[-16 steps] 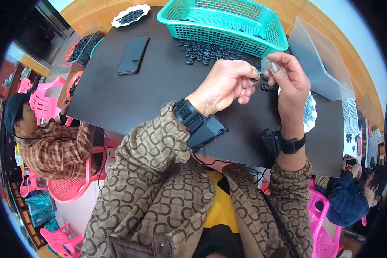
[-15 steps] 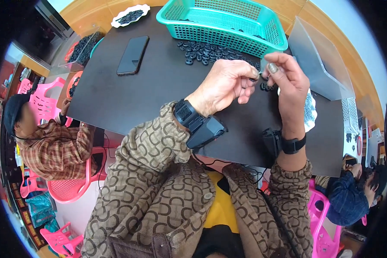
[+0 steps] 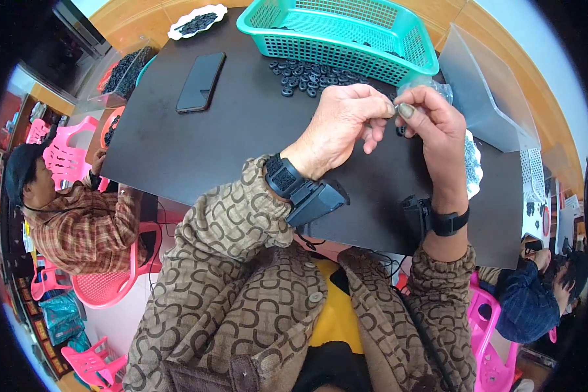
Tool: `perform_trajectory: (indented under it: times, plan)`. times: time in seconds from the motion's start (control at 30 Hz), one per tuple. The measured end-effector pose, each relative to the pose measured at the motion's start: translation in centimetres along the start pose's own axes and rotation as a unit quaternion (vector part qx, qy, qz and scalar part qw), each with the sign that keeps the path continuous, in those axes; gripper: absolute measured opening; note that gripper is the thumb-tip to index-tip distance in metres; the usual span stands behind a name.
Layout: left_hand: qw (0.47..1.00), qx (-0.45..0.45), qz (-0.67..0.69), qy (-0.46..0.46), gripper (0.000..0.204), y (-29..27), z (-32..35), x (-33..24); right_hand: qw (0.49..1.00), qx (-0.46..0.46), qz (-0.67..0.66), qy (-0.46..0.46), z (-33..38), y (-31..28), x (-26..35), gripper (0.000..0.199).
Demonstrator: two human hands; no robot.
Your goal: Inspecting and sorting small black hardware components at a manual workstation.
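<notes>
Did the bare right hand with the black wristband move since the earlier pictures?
Yes. The right hand has shifted its fingertips left and slightly down the picture, judged against the green rectangular plastic basket.

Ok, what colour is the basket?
The basket is turquoise green, best seen in the head view.
</notes>
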State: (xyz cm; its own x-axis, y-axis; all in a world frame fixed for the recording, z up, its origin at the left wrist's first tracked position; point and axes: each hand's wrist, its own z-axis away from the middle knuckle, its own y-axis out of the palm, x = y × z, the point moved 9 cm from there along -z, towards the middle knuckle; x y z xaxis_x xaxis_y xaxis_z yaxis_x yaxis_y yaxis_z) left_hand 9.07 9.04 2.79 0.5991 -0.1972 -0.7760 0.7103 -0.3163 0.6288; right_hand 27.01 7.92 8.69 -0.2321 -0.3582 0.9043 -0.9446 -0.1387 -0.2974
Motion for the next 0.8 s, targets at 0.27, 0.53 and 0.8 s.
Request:
perform_trajectory:
  times: [0.27, 0.53, 0.8]
  plan:
    - [0.998, 0.012, -0.057, 0.012, 0.016, 0.1, -0.8, -0.1, 0.997, 0.028, 0.052, -0.046, -0.5, -0.4, 1.0, 0.009]
    - [0.986, -0.033, -0.155, 0.053, 0.016, 0.1, -0.1, -0.4, 0.998, 0.018, 0.06, -0.005, 0.0, -0.2, 0.2, 0.008]
    - [0.998, 0.023, -0.054, -0.034, 0.016, -0.1, -0.5, 1.4, 0.999, 0.042, 0.028, 0.003, 0.2, -0.6, -0.1, 0.01]
